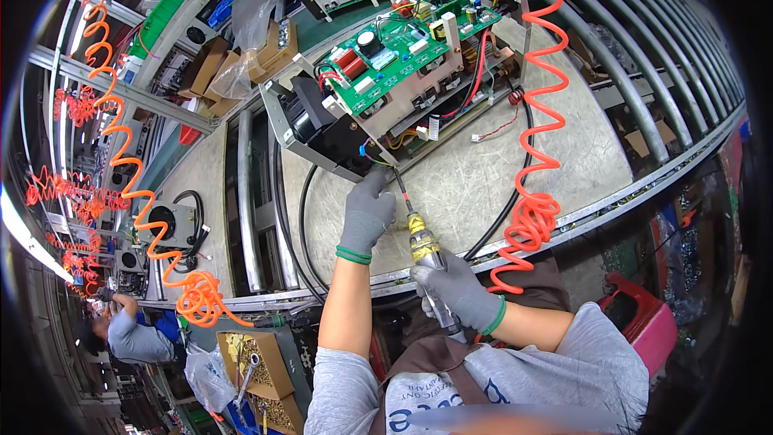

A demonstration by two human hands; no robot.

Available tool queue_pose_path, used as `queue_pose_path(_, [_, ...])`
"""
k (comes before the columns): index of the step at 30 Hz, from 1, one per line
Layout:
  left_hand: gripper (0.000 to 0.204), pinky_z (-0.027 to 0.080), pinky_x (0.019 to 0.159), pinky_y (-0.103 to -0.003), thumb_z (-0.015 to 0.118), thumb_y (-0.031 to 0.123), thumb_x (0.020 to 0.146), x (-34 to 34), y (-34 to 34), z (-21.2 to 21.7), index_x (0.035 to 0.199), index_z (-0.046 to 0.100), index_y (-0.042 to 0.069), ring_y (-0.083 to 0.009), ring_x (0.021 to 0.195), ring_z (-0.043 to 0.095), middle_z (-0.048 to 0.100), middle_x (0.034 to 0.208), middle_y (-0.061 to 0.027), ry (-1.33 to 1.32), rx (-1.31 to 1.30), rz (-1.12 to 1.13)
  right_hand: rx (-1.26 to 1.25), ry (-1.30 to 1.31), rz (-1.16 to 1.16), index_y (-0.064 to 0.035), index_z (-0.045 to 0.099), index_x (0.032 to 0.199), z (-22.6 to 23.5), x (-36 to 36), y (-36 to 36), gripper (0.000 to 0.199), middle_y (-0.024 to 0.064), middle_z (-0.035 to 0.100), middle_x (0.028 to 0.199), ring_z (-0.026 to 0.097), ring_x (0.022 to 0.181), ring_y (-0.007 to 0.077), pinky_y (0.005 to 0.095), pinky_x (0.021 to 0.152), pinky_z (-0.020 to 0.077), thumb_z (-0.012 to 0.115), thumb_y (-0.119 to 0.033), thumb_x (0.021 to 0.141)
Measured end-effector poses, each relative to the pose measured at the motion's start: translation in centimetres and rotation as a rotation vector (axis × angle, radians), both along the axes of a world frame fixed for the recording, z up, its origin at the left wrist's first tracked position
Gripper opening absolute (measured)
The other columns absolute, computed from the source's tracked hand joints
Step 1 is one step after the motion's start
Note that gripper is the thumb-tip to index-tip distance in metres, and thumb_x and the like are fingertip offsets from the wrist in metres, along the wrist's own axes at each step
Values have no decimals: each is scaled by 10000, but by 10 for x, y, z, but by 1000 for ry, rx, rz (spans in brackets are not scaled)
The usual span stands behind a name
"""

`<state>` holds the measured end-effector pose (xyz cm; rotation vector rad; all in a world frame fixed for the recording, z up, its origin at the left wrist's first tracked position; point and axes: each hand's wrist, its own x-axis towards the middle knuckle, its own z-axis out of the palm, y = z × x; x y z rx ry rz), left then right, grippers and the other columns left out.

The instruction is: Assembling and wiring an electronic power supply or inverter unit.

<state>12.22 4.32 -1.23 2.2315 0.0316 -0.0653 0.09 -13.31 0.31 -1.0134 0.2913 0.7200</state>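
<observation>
Left hand (369,216): at chassis (282,118) edge; whether pinching, cannot tell
Right hand (463,294): wrapped around driver (423,244)
Board (396,71): green, atop chassis

Circuit board (388,79) is sitting on metal case (282,121); case is resting on worktop (580,145). Power screwdriver (423,243) is standing before case, in right hand (460,290); left hand (369,213) is lying left of it. Coiled hose (531,225) is hanging right of case; rollers (630,97) are lying farther right.
</observation>
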Motion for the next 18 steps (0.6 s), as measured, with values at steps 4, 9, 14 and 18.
queue_pose_path(4, [480, 486, 888, -408, 501, 145, 731, -3, -1, -1, 1176, 588, -9, -408, 1024, 613, 639, 1078, -260, -50, 3, 1, -12, 1, 37, -62, 478, 1033, 0, 1, 0, 268, 36, 553, 676, 546, 464, 130, 271, 413, 459, 644, -189, 866])
queue_pose_path(9, [496, 484, 897, -407, 495, 149, 734, -5, -5, 2, 1197, 579, -7, -407, 1042, 609, 631, 1103, -267, -39, 38, 14, 32, -25, 44, -57, 464, 1038, -1, 0, -8, 274, 50, 559, 684, 556, 460, 147, 282, 414, 478, 630, -195, 868])
queue_pose_path(14, [521, 489, 888, -408, 507, 168, 745, -4, -6, 10, 1245, 565, 35, -395, 1024, 616, 635, 1118, -239, 15, 167, 12, 111, 110, 72, -79, 494, 1029, -3, 5, -26, 286, 42, 552, 693, 562, 492, 141, 290, 447, 499, 610, -298, 886])
queue_pose_path(18, [531, 491, 885, -409, 516, 174, 747, -4, -3, 2, 1262, 556, 51, -395, 1010, 620, 632, 1122, -234, -53, 127, 33, 260, 210, 120, -87, 521, 988, -11, 17, -47, 286, 55, 582, 703, 571, 490, 174, 330, 446, 508, 551, -353, 889])
